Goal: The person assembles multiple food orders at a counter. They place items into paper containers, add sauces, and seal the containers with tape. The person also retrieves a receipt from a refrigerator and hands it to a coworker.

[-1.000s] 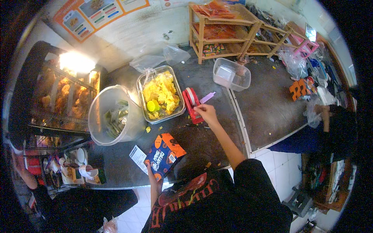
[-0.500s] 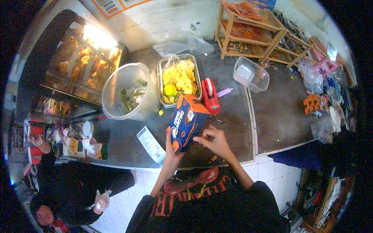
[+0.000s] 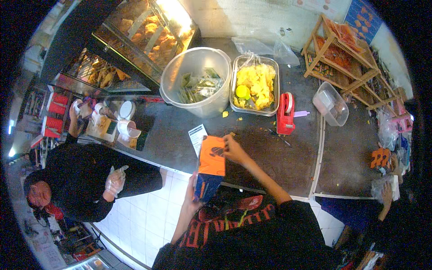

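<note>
A person holds an orange and blue box (image 3: pixel 211 155) between two hands at the near edge of a dark surface (image 3: pixel 265 166).
The box's long axis points away from the chest. The left hand (image 3: pixel 192 196) has its grip closed around the lower left side; the right hand (image 3: pixel 234 150), nearer the far end, bends its fingers together at the upper right edge. Whether they pinch anything, I can't tell: they're blurred. The box's underside is hidden, and it partly covers a paper slip (image 3: pixel 196 137).
</note>
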A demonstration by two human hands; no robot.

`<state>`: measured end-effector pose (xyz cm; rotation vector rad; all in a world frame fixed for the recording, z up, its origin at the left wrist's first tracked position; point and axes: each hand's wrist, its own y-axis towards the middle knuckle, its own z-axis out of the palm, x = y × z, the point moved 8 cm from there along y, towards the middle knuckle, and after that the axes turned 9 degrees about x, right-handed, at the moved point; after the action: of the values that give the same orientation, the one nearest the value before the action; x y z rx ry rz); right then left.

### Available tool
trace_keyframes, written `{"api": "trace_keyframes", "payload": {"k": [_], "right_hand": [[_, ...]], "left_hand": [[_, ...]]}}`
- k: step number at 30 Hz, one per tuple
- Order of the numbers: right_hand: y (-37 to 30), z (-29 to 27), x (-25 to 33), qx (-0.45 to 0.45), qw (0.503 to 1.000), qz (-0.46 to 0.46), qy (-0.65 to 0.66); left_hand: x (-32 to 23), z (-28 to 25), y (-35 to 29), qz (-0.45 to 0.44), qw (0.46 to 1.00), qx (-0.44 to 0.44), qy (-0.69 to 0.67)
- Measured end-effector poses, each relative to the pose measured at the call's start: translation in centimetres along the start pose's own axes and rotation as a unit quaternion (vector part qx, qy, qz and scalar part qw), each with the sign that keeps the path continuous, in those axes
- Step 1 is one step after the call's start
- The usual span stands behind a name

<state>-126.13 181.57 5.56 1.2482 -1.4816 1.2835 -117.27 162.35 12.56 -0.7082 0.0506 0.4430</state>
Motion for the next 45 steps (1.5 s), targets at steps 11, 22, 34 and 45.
{"api": "trace_keyframes", "payload": {"k": [11,22,34,45], "right_hand": [[-11.7,-19.8,9.8,-0.251,0.944,-0.170,-0.128],[-43.1,-42.1,-13.3,-0.500,0.770,0.260,-0.298],[-53.8,-30.8,-12.0,-0.621,0.710,0.246,-0.223],[-34.5,-19.7,-5.8,-0.220,0.947,0.235,0.015]], "left_hand": [[-2.3,-1.1,0.2,0.033,0.996,-0.062,0.053],[13.1,21.1,17.8,-0.139,0.935,0.075,0.318],[37.0,30.0,37.6,-0.043,0.661,0.181,0.727],[19.5,22.4,21.0,0.060,0.504,0.442,0.739]]}}
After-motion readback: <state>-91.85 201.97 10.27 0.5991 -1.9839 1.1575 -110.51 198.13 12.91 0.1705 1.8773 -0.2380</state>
